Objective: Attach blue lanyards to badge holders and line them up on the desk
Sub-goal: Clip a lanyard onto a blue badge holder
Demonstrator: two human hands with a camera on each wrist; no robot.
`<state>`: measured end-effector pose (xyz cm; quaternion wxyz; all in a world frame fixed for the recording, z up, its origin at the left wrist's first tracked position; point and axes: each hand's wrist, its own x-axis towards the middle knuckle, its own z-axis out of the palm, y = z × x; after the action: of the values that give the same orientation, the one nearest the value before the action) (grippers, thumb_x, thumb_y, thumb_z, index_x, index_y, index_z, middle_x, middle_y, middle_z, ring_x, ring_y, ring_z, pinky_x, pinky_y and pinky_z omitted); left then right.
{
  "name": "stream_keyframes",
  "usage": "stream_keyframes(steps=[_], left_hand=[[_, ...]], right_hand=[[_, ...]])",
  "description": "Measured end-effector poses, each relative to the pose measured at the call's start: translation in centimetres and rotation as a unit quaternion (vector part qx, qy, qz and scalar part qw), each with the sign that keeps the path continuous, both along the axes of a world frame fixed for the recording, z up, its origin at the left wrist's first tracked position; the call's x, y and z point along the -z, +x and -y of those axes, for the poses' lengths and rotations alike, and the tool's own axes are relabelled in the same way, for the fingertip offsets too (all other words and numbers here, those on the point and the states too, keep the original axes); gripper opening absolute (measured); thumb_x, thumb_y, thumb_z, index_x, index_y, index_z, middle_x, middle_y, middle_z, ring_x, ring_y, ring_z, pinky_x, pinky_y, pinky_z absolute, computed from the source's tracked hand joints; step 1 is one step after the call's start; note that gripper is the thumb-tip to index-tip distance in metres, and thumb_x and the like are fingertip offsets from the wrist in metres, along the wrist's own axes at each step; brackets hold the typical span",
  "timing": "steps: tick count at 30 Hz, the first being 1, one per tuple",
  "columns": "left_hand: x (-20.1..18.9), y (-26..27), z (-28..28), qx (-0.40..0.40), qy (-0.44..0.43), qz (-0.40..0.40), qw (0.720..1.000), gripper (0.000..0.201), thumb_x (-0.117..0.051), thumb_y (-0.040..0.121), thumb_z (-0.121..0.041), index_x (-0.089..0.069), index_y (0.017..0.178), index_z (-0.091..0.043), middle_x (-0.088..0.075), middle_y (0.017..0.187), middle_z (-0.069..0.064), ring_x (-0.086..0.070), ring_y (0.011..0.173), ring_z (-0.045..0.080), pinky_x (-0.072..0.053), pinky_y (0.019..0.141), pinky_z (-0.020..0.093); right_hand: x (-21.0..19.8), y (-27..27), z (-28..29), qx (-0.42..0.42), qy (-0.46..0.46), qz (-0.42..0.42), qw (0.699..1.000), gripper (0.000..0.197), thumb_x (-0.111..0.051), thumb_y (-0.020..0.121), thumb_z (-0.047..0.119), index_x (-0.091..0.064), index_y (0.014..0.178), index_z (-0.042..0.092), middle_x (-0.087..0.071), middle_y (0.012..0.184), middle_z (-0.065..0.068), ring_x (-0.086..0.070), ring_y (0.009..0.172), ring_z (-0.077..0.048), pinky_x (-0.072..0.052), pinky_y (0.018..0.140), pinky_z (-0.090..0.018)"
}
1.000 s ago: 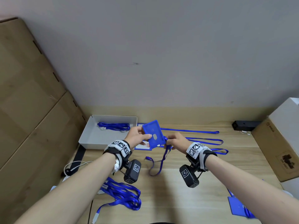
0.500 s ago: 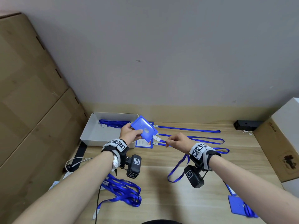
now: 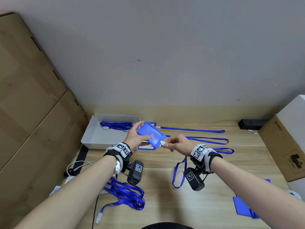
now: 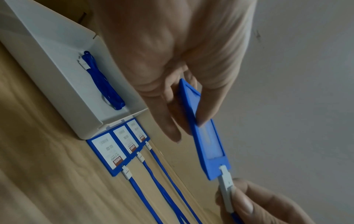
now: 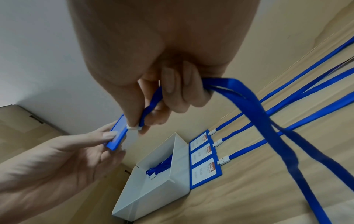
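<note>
Three finished badges beside tray, possibly touching

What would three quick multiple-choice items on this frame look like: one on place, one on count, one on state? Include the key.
1. Where does the white tray sit on the desk?
A. far left, by the wall
B. far right
C. near edge, centre

2. How many finished badge holders lie in a row beside the tray?
A. one
B. three
C. five

3. What is the right hand doing?
A. resting flat on the desk
B. pinching the white clip at the end of a lanyard
C. reaching into the tray

Key:
1 A, the head view shows the tray at the desk's far left corner.
2 B, both wrist views show three holders side by side, each with a lanyard clipped on.
3 B, its fingers grip the clip at the edge of the blue holder that the left hand holds in the air.
</note>
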<state>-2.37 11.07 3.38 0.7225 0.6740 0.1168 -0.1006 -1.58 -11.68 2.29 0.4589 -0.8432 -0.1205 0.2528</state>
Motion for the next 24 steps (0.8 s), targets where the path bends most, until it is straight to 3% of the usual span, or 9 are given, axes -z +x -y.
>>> stream_keyframes(steps=[4,7,11,15,18,21,24], left_hand=[[0.5,-0.2,-1.2,0.047,0.003,-0.031,0.998,0.056,-0.076,0.075,0.010,-0.058,0.123,-0.013,-0.069,0.106,0.013,-0.070,0.082,0.018,-0.060,0.067,0.028],[0.8,-1.0,-1.3,0.109,0.025,-0.048,0.993,0.058,-0.084,0.062,0.000,-0.065,0.115,-0.016,-0.071,0.098,0.008,-0.069,0.081,0.018,-0.058,0.068,0.025],[0.7,-1.4,-1.0,0.171,-0.023,-0.101,0.980,0.045,-0.079,0.068,-0.016,-0.067,0.110,-0.007,-0.071,0.093,0.016,-0.068,0.079,0.032,-0.057,0.081,0.042],[0.5,-1.2,-1.1,0.232,0.026,-0.113,0.966,0.051,-0.078,0.071,-0.022,-0.066,0.118,-0.007,-0.072,0.097,0.010,-0.070,0.086,0.025,-0.057,0.072,0.033],[0.5,-0.9,-0.4,0.233,0.051,-0.135,0.962,0.051,-0.075,0.076,-0.040,-0.068,0.116,-0.009,-0.071,0.099,0.005,-0.068,0.086,0.018,-0.056,0.070,0.030],[0.6,-0.6,0.4,0.227,0.062,-0.143,0.961,0.052,-0.075,0.069,-0.050,-0.068,0.102,-0.010,-0.069,0.094,0.005,-0.066,0.083,0.020,-0.052,0.075,0.030],[1.0,-0.6,1.2,0.236,0.123,-0.091,0.960,0.036,-0.075,0.072,-0.043,-0.069,0.089,-0.012,-0.069,0.086,0.003,-0.064,0.080,0.020,-0.050,0.082,0.034]], right_hand=[[0.2,0.5,0.5,0.080,0.052,-0.029,0.995,0.024,-0.060,0.096,0.024,-0.065,0.089,0.002,-0.063,0.070,-0.001,-0.035,0.046,-0.008,-0.031,0.048,-0.019],[0.3,0.9,0.7,0.099,0.050,-0.004,0.994,0.026,-0.061,0.095,0.028,-0.064,0.084,0.004,-0.064,0.070,-0.001,-0.034,0.045,-0.009,-0.031,0.049,-0.024],[-0.3,1.1,0.8,0.075,0.021,0.031,0.997,0.026,-0.065,0.093,0.033,-0.066,0.079,0.011,-0.064,0.064,0.005,-0.042,0.045,0.000,-0.035,0.051,-0.015],[-0.5,1.3,1.0,0.086,0.009,0.044,0.995,0.027,-0.067,0.092,0.032,-0.067,0.079,0.008,-0.061,0.059,0.007,-0.038,0.042,-0.002,-0.032,0.044,-0.016],[-0.7,1.4,1.0,0.093,0.004,0.059,0.994,0.027,-0.070,0.090,0.032,-0.069,0.084,0.005,-0.063,0.066,0.000,-0.042,0.044,-0.001,-0.033,0.045,-0.013],[-0.5,1.4,1.0,0.079,0.006,0.051,0.996,0.028,-0.072,0.087,0.039,-0.071,0.080,0.012,-0.065,0.065,0.000,-0.046,0.056,-0.012,-0.037,0.055,-0.023],[-0.4,1.3,0.7,0.037,0.011,0.044,0.998,0.028,-0.069,0.089,0.041,-0.069,0.070,0.021,-0.063,0.060,0.004,-0.042,0.059,-0.017,-0.036,0.059,-0.030]])
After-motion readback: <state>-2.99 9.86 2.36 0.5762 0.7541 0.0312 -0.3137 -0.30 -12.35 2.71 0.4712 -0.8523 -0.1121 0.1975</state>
